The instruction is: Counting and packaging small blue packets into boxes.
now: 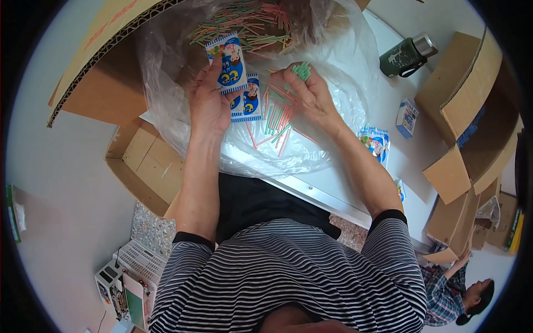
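My left hand (206,105) is closed on a small flat packet (232,55), blue and white with a cartoon print, held upright by its edge. Just below it are more packets of the same kind (252,100); I cannot tell whether they are held too or lie on the bag. My right hand (315,99) is wrapped round a bundle of thin green sticks (300,70), their ends poking out past the thumb. Between the hands, loose pink and green sticks (276,117) lie on a clear plastic bag (300,152). Farther off, a large heap of mixed sticks (247,26) fills the bag.
The bag spills from a big cardboard box (91,83) onto a white table (319,191). To the right are a green flask (401,58), a small carton (407,117), more packets (375,143) and open cardboard boxes (449,177). A shallow box (147,166) sits lower left. Another person (447,297) is lower right.
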The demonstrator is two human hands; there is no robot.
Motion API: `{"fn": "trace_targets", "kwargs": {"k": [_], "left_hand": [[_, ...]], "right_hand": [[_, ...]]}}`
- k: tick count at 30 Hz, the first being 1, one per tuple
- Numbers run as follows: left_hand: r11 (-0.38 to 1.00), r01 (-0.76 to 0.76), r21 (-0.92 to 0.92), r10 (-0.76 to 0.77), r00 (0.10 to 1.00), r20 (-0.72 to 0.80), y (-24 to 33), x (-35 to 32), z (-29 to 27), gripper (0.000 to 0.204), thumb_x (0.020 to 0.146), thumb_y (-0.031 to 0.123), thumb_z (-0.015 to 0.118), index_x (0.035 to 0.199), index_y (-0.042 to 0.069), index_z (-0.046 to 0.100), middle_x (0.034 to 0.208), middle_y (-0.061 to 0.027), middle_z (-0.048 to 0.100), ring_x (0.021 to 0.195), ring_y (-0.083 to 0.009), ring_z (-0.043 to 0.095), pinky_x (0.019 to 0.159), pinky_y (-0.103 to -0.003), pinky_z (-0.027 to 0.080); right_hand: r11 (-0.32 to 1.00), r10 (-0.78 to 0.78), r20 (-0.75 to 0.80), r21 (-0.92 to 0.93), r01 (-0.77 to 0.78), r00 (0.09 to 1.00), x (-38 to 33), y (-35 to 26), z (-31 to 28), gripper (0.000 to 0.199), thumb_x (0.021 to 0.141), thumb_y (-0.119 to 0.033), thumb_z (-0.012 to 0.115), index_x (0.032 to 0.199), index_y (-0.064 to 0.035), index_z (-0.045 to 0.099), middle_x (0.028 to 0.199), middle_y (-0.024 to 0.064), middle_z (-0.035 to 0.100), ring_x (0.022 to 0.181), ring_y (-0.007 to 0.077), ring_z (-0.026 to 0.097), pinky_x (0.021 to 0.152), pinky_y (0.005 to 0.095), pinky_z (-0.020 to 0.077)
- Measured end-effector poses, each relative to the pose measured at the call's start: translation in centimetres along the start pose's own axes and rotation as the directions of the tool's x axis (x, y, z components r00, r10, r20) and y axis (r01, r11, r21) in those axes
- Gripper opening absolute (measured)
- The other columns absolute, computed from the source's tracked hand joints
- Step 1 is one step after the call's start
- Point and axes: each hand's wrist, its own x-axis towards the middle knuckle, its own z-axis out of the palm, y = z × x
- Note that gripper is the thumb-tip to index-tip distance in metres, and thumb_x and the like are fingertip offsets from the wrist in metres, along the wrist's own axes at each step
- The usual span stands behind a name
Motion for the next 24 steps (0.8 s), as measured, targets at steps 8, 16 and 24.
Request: {"fn": "trace_targets", "kwargs": {"k": [8, 16, 24], "left_hand": [[0.980, -0.066, 0.187, 0.056, 0.997, 0.057, -1.5, -0.5, 0.7, 0.017, 0.090, 0.017, 0.077, 0.096, 0.002, 0.072, 0.087, -0.0071, 0.075, 0.068, -0.0108, 0.070, 0.061, -0.025, 0.057], [0.866, -0.157, 0.475, 0.054, 0.973, 0.223, -1.8, -2.4, 0.0, 0.015, 0.090, 0.012, 0.076, 0.091, -0.003, 0.075, 0.082, -0.0044, 0.074, 0.069, -0.0048, 0.064, 0.062, -0.020, 0.049], [0.738, -0.300, 0.604, 0.099, 0.934, 0.343, -3.4, -3.7, -0.1, 0.013, 0.091, 0.011, 0.074, 0.094, -0.001, 0.076, 0.080, -0.0001, 0.072, 0.072, -0.0033, 0.059, 0.065, -0.020, 0.046]], "right_hand": [[0.908, 0.008, 0.059, -0.418, 0.017, 0.998, -1.2, 0.2, -0.1, 0.029, 0.106, -0.025, 0.051, 0.120, 0.0005, 0.055, 0.117, 0.0129, 0.070, 0.107, 0.0187, 0.065, 0.093, 0.0305, 0.0492], [0.996, 0.025, -0.121, -0.078, -0.035, 0.992, -0.8, -2.9, -0.1, 0.031, 0.107, -0.028, 0.048, 0.116, 0.0003, 0.057, 0.125, 0.0148, 0.067, 0.115, 0.0212, 0.060, 0.102, 0.0350, 0.0434], [0.917, -0.163, -0.177, 0.336, 0.216, 0.971, 0.8, -6.7, 0.5, 0.026, 0.109, -0.027, 0.042, 0.113, -0.0043, 0.053, 0.127, 0.0247, 0.063, 0.131, 0.0311, 0.054, 0.116, 0.0446, 0.0318]]}}
